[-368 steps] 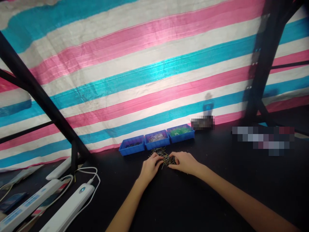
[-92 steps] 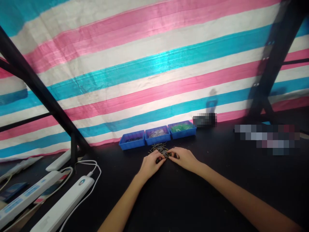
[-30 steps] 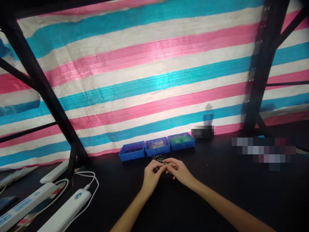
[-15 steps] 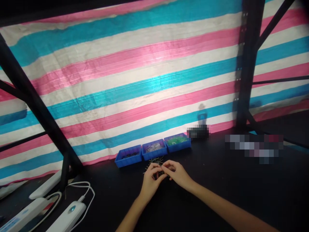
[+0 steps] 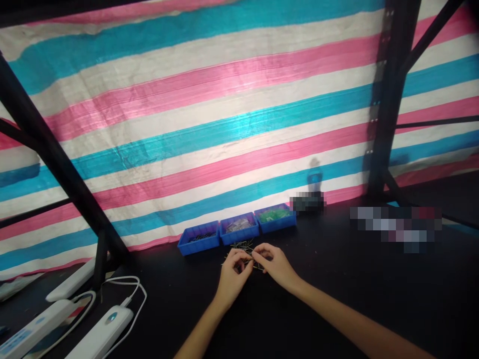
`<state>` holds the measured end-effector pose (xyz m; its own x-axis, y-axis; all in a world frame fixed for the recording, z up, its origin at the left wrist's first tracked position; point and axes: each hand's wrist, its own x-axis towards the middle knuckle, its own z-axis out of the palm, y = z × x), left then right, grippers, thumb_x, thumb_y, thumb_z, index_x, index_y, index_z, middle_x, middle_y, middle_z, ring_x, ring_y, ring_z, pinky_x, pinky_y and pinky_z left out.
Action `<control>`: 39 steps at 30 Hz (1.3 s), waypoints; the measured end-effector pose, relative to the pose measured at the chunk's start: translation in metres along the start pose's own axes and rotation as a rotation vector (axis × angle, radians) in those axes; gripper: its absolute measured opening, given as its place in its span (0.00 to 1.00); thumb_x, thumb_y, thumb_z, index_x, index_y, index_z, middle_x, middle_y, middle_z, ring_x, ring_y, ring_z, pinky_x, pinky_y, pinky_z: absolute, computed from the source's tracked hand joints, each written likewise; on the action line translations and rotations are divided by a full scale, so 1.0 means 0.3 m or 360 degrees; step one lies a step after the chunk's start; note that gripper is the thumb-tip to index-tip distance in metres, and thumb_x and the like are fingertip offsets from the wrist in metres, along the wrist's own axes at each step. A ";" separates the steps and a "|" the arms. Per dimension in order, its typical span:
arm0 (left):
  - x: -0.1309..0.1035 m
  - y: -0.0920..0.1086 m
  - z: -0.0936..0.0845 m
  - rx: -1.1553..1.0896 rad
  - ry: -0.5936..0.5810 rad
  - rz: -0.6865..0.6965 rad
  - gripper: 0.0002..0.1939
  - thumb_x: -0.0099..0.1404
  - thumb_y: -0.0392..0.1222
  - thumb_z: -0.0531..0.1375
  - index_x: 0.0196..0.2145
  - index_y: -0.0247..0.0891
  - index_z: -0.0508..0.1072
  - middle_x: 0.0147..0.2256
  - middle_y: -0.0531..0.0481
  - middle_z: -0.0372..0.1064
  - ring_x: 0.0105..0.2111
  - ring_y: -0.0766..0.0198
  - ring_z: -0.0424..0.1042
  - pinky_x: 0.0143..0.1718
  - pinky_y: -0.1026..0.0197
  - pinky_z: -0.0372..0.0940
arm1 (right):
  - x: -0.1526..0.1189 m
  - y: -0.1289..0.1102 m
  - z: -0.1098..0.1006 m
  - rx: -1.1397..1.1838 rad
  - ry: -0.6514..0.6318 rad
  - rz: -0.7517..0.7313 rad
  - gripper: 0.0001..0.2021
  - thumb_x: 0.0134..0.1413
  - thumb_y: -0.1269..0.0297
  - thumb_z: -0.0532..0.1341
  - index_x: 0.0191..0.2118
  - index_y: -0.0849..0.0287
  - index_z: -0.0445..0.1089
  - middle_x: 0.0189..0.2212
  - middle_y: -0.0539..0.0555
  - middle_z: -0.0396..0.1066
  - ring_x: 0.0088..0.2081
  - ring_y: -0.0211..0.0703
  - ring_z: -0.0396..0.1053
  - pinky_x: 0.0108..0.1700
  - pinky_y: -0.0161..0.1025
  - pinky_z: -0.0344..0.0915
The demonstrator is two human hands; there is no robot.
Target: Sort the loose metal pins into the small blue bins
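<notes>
Over a loose pile of thin, stick-like pieces [image 5: 245, 245] on the black table, my two hands meet almost fingertip to fingertip. My left hand [image 5: 235, 271] is closed in a pinch, thumb against forefinger. Pinched in the same way is my right hand [image 5: 275, 264], just to the right. Whatever lies between the fingertips is too small to make out. Behind the pile stand three blue bins in a row: the left bin [image 5: 198, 248] holds dark thin pieces, the middle bin [image 5: 239, 236] clear or whitish pieces, the right bin [image 5: 277, 225] green pieces.
White power strips [image 5: 101, 334] with a looped white cable [image 5: 139, 299] lie at the lower left. Black metal posts [image 5: 392, 109] frame a striped sheet [image 5: 224, 124] behind the table [image 5: 337, 279]. Blurred-out items sit at the right.
My fingertips have shifted slightly: the left thumb sits a little higher, and more of the pile shows beneath the right hand. The camera view has tilted a little.
</notes>
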<state>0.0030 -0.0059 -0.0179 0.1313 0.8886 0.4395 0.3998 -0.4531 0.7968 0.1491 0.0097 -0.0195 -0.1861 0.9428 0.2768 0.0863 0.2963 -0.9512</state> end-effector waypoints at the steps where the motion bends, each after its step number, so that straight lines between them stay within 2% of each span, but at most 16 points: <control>1: 0.002 -0.002 -0.003 -0.0007 0.0032 -0.0007 0.09 0.56 0.44 0.57 0.30 0.36 0.71 0.35 0.48 0.61 0.26 0.71 0.61 0.24 0.68 0.58 | 0.001 0.002 -0.001 -0.0003 0.0015 0.0006 0.12 0.47 0.56 0.57 0.31 0.61 0.67 0.26 0.52 0.67 0.28 0.39 0.65 0.19 0.29 0.63; 7: 0.018 -0.026 -0.015 -0.0137 0.0214 -0.0075 0.12 0.56 0.47 0.57 0.31 0.35 0.71 0.34 0.48 0.63 0.26 0.69 0.63 0.24 0.67 0.60 | -0.002 0.006 -0.001 -0.0111 0.0003 -0.0066 0.11 0.48 0.57 0.57 0.31 0.61 0.68 0.25 0.52 0.67 0.28 0.39 0.65 0.21 0.30 0.62; 12: 0.015 -0.033 -0.010 -0.0165 0.0211 -0.0108 0.11 0.54 0.46 0.58 0.29 0.35 0.71 0.34 0.50 0.63 0.26 0.70 0.63 0.24 0.68 0.59 | -0.012 0.009 0.003 -0.0386 0.0007 -0.0320 0.07 0.46 0.62 0.59 0.27 0.60 0.70 0.27 0.51 0.68 0.28 0.37 0.65 0.33 0.35 0.63; 17: 0.009 -0.023 -0.008 -0.0110 0.0147 -0.0055 0.10 0.54 0.45 0.59 0.29 0.35 0.71 0.33 0.49 0.62 0.28 0.68 0.64 0.28 0.67 0.60 | -0.020 0.019 0.014 -0.0471 -0.0006 -0.0400 0.06 0.46 0.63 0.60 0.25 0.59 0.69 0.24 0.48 0.67 0.25 0.34 0.65 0.44 0.41 0.60; 23: 0.017 -0.024 -0.019 -0.0119 0.0189 -0.0052 0.11 0.56 0.46 0.57 0.29 0.35 0.70 0.33 0.49 0.62 0.27 0.69 0.63 0.26 0.67 0.60 | -0.019 0.003 0.006 -0.0393 0.0079 -0.0311 0.07 0.48 0.62 0.58 0.28 0.59 0.70 0.27 0.50 0.67 0.27 0.36 0.65 0.29 0.33 0.61; 27: 0.017 -0.022 -0.022 -0.0036 0.0185 -0.0010 0.11 0.56 0.46 0.57 0.30 0.35 0.71 0.32 0.49 0.63 0.26 0.69 0.62 0.25 0.67 0.59 | -0.010 -0.007 -0.005 -0.0295 0.0164 -0.0305 0.09 0.50 0.61 0.56 0.30 0.60 0.70 0.29 0.52 0.67 0.28 0.37 0.65 0.28 0.32 0.61; 33: 0.012 -0.007 -0.024 0.0107 0.0154 0.0074 0.10 0.55 0.45 0.58 0.30 0.35 0.72 0.31 0.48 0.64 0.23 0.70 0.60 0.22 0.68 0.57 | -0.001 -0.001 -0.011 -0.0300 0.0181 -0.0332 0.08 0.50 0.61 0.56 0.31 0.59 0.70 0.31 0.52 0.68 0.28 0.37 0.66 0.27 0.32 0.61; 36: 0.022 -0.019 -0.040 0.0149 0.0276 0.0041 0.11 0.55 0.46 0.58 0.31 0.36 0.73 0.31 0.49 0.66 0.23 0.70 0.61 0.24 0.67 0.59 | -0.001 0.005 -0.013 -0.0319 0.0178 -0.0340 0.08 0.50 0.62 0.55 0.32 0.58 0.69 0.31 0.52 0.68 0.28 0.36 0.65 0.28 0.32 0.62; 39: 0.039 -0.051 -0.074 0.0112 0.0492 -0.0107 0.14 0.53 0.48 0.59 0.33 0.35 0.74 0.28 0.49 0.68 0.22 0.70 0.63 0.25 0.67 0.60 | -0.004 0.006 -0.014 -0.0353 0.0179 -0.0338 0.08 0.50 0.63 0.55 0.33 0.58 0.69 0.33 0.52 0.68 0.27 0.36 0.65 0.27 0.33 0.62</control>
<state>-0.0215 0.0098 -0.0157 -0.1748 0.8478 0.5006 0.4613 -0.3787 0.8024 0.1536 0.0098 -0.0209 -0.1145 0.8636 0.4911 0.2702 0.5028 -0.8211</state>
